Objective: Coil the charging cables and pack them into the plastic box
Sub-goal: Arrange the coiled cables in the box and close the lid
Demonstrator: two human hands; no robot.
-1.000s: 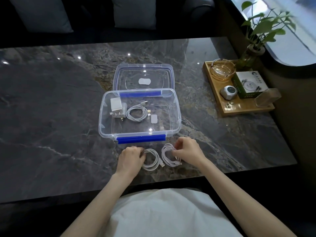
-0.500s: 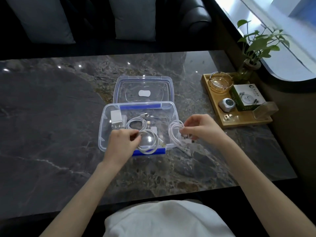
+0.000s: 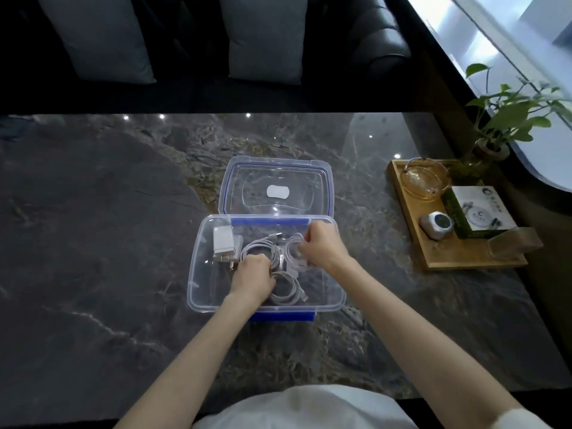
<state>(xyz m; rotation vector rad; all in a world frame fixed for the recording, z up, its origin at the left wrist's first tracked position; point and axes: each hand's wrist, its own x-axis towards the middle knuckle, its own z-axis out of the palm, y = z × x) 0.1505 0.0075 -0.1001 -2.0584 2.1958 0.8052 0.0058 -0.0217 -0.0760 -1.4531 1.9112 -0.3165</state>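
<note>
In the head view, I see both hands inside the clear rectangular plastic box (image 3: 198, 274). My left hand (image 3: 252, 278) curls around a coiled white charging cable (image 3: 289, 291); my right hand (image 3: 322, 247) pinches a second white coil (image 3: 294, 243). A white plug adapter (image 3: 223, 243) lies just left of both.

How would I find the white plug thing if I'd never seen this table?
Look at the clear plastic box with blue clips in the middle of the dark marble table. In its far left corner lies the white charger block. It is the only solid, boxy thing there; the rest are coiled white cables.
</note>
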